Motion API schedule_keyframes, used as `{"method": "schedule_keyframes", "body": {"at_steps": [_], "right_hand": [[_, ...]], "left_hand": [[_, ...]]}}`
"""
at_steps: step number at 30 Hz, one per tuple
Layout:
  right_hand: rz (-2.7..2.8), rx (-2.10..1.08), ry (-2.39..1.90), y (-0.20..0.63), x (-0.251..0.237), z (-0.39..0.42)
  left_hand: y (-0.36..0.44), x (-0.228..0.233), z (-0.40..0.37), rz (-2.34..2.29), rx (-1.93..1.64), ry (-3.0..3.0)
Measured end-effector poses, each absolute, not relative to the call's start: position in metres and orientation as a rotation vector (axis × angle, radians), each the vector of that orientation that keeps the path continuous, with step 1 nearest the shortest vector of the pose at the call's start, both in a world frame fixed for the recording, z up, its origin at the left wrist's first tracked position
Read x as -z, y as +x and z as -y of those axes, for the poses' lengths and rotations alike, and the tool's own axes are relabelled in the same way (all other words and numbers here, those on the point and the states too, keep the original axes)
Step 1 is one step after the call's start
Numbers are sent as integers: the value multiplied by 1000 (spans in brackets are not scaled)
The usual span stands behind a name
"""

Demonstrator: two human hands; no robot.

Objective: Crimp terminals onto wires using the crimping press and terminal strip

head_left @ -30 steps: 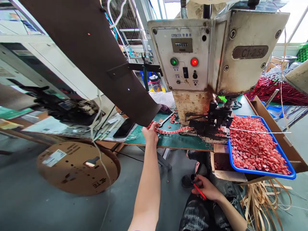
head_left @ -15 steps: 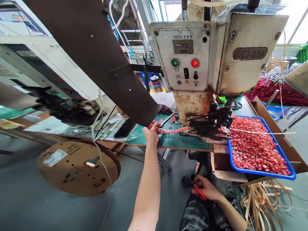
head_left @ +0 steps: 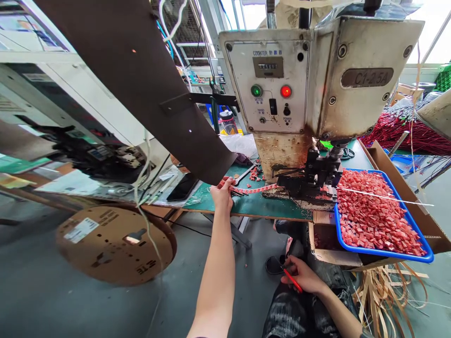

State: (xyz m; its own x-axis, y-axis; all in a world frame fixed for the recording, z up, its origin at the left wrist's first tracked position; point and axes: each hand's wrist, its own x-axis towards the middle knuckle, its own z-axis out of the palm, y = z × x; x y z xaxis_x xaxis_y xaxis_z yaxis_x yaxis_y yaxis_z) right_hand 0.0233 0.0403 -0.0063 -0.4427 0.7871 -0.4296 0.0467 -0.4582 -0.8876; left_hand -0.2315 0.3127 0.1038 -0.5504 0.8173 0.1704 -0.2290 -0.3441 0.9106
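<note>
A strip of red terminals (head_left: 252, 189) lay along the green desk (head_left: 253, 206), running from the press's black applicator (head_left: 312, 180) leftward to the person's left hand (head_left: 221, 196), whose fingers (head_left: 219, 187) pinched the strip's free end at the desk's near edge, just below the tip of a dark brown guide board (head_left: 148, 84) slanting down from the upper left. The beige crimping press (head_left: 317, 80) stood over the strip, its green and red lamps lit. Right of the applicator, a blue tray (head_left: 382, 254) heaped with loose red pieces sat in a cardboard box (head_left: 398, 180). The right hand (head_left: 305, 277) rested low on the person's lap, well apart from the strip, its fingers closed around a thin red tool (head_left: 293, 280). A cardboard reel (head_left: 112, 244) lay flat on the floor to the left, beneath the desk's edge, and pale paper strips (head_left: 387, 291) trailed beneath the tray.
</note>
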Motion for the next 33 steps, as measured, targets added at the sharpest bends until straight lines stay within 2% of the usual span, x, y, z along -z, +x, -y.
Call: {"method": "schedule_keyframes", "body": {"at_steps": [6,11,14,18,24,33], "right_hand": [[1281,-1879,-1324,23,-10,-37],[1439,-1772,-1290,41,-68,-14],[1603,-1554,-1239,65,-116,5],[1619,-979,-1389,99,-155,12],[1503,-478,-1685,123,-173,-28],[1493,-338,-1812,115,-176,-62]], "left_hand": [[-231,-107,-311,-1166,-1946,856],[-229,-108,-310,-1151,-1953,867],[-230,-107,-309,-1153,-1941,897],[-230,-107,-308,-1155,-1929,934],[-228,-109,-306,-1130,-1940,955],[-229,-108,-306,-1132,-1926,939]]}}
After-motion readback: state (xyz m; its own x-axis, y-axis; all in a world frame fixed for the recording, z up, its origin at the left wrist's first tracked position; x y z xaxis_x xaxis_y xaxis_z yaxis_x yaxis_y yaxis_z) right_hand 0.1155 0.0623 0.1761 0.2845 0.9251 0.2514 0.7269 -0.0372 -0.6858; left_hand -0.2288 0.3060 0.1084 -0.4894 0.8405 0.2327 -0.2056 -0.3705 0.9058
